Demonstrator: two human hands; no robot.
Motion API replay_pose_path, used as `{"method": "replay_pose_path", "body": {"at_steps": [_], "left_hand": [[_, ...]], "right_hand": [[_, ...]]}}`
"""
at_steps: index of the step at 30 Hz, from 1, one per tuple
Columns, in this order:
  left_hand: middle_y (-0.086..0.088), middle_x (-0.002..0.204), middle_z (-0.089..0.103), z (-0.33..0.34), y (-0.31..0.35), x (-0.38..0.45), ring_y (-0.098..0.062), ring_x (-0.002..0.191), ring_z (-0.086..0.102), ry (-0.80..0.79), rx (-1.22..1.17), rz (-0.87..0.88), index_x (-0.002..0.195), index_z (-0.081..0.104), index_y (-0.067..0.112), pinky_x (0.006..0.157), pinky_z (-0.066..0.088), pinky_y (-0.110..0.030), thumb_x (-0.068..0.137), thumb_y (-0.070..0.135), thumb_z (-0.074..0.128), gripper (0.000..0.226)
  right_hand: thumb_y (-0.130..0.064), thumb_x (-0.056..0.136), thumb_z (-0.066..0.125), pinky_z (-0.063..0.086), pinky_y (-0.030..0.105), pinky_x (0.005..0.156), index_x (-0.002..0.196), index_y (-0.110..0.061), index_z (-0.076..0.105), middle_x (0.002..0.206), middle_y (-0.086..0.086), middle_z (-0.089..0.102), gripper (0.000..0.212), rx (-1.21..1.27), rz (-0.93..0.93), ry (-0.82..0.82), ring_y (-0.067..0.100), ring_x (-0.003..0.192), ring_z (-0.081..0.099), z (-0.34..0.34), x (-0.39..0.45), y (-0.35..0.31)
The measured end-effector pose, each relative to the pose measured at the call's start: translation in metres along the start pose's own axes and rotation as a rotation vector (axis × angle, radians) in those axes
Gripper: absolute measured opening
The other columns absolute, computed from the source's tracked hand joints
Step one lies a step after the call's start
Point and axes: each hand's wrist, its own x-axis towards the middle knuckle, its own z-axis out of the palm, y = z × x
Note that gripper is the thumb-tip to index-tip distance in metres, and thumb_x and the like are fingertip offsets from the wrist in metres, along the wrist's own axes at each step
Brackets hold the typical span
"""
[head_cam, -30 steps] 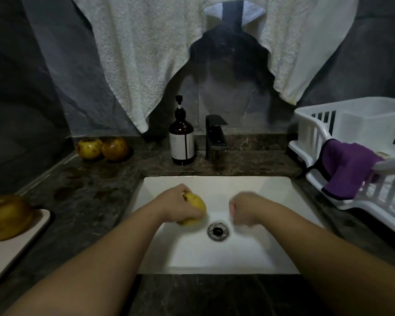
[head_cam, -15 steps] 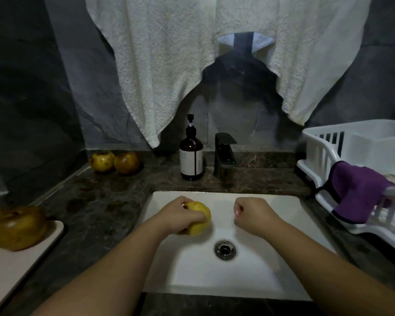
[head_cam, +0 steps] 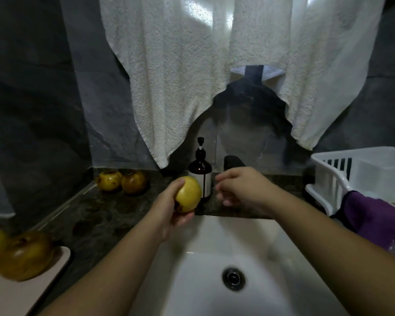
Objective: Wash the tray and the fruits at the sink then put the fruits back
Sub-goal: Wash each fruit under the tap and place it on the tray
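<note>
1. The left hand (head_cam: pixel 169 210) grips a yellow fruit (head_cam: pixel 188 194), thumb over its top and fingers curled beneath, held above the back rim of the sink (head_cam: pixel 255 229).
2. The right hand (head_cam: pixel 242 190), at 3 o'clock from the fruit and apart from it, holds nothing; its fingers are loosely bent and blurred, in front of the dark faucet (head_cam: pixel 232 161).
3. A brown pump bottle (head_cam: pixel 200 171) stands just behind the held fruit.
4. At 9 o'clock from the fruit, two spotted fruits (head_cam: pixel 121 182) sit side by side on the dark counter (head_cam: pixel 96 215).
5. At 8 o'clock, two more fruits (head_cam: pixel 21 254) rest on the pale tray (head_cam: pixel 27 295).
6. At 3 o'clock, well apart, a white dish rack (head_cam: pixel 342 179) carries a purple cloth (head_cam: pixel 369 217).
7. At 12 o'clock, a white towel (head_cam: pixel 192 65) hangs over the wall.
</note>
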Motion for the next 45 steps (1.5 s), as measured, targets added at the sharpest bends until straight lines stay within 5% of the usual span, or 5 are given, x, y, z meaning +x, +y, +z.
{"method": "replay_pose_path", "body": {"at_steps": [3, 12, 16, 24, 45], "left_hand": [[-0.016, 0.115, 0.063, -0.008, 0.006, 0.003, -0.032, 0.097, 0.071, 0.02, -0.089, -0.035, 0.105, 0.066, 0.029, 0.053, 0.061, -0.032, 0.082, 0.054, 0.08, 0.037], [-0.016, 0.124, 0.063, -0.019, -0.014, 0.02, -0.031, 0.1, 0.072, 0.004, -0.219, -0.072, 0.116, 0.063, 0.027, 0.051, 0.06, -0.031, 0.084, 0.053, 0.079, 0.044], [-0.016, 0.125, 0.061, -0.018, -0.017, 0.021, -0.033, 0.103, 0.071, -0.031, -0.226, -0.095, 0.115, 0.062, 0.029, 0.052, 0.059, -0.031, 0.086, 0.051, 0.077, 0.039], [-0.015, 0.121, 0.061, -0.014, -0.015, 0.017, -0.033, 0.101, 0.07, -0.032, -0.223, -0.098, 0.11, 0.064, 0.031, 0.053, 0.06, -0.032, 0.087, 0.048, 0.078, 0.032], [-0.014, 0.109, 0.069, -0.009, -0.009, 0.005, -0.026, 0.086, 0.071, -0.063, -0.278, -0.142, 0.107, 0.068, 0.024, 0.055, 0.06, -0.028, 0.088, 0.047, 0.076, 0.03]], "right_hand": [[-0.011, 0.101, 0.057, 0.059, 0.032, 0.063, 0.104, -0.001, 0.066, 0.081, 0.014, 0.069, 0.014, 0.165, 0.051, 0.006, 0.02, 0.064, 0.068, 0.01, 0.023, -0.024], [-0.031, 0.109, 0.042, 0.06, 0.031, 0.049, 0.104, 0.007, 0.059, 0.096, 0.023, 0.067, 0.042, 0.675, 0.296, -0.011, 0.031, 0.075, 0.071, 0.025, 0.101, -0.058], [-0.025, 0.109, 0.044, 0.058, 0.031, 0.045, 0.093, 0.007, 0.057, 0.079, 0.02, 0.068, 0.038, 0.707, 0.273, 0.028, 0.026, 0.049, 0.07, 0.035, 0.111, -0.065], [-0.014, 0.109, 0.042, 0.053, 0.023, 0.04, 0.083, 0.003, 0.056, 0.051, 0.006, 0.061, 0.035, 0.77, 0.252, 0.078, 0.012, 0.04, 0.063, 0.04, 0.119, -0.066], [-0.009, 0.109, 0.037, 0.055, 0.024, 0.041, 0.083, 0.002, 0.054, 0.047, 0.006, 0.061, 0.033, 0.702, 0.24, 0.142, 0.013, 0.037, 0.063, 0.043, 0.121, -0.069]]}}
